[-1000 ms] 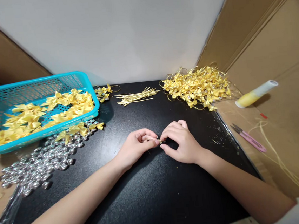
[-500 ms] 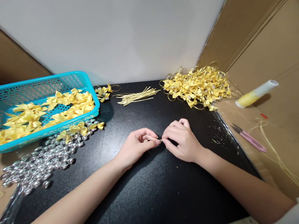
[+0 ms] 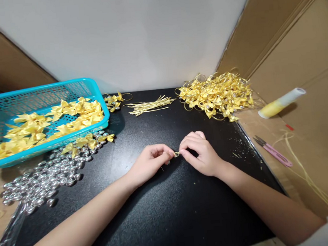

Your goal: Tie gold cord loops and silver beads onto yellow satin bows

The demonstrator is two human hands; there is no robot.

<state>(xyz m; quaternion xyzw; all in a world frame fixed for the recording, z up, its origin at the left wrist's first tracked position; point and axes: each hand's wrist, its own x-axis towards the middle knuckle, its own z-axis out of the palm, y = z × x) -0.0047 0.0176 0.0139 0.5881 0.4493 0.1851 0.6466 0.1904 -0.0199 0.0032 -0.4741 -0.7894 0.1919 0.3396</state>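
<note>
Over the middle of the black table (image 3: 150,225), a thin gold cord (image 3: 176,154) is pinched between both hands, with a small loop showing in the gap between the fingertips. My left hand (image 3: 151,159) grips one side of it between thumb and forefinger; a short loose end pokes out below. My right hand (image 3: 198,152) pinches the other side, its remaining fingers curled. Beyond the hands lies a small bundle of cut gold cords (image 3: 150,105). Whether anything else sits inside the fingers is hidden.
At left a blue basket (image 3: 98,88) holds yellow ribbon bows; silver beads (image 3: 50,176) spread before it. A heap of finished-looking bows with gold loops (image 3: 216,94) lies back right. Pink-handled snips (image 3: 274,153), loose yellow cord (image 3: 305,175) and a cardboard tube (image 3: 282,103) are at right.
The hands have drawn slightly apart, and a small loop of the gold cord now shows between the fingertips. Everything else on the table stays put.
</note>
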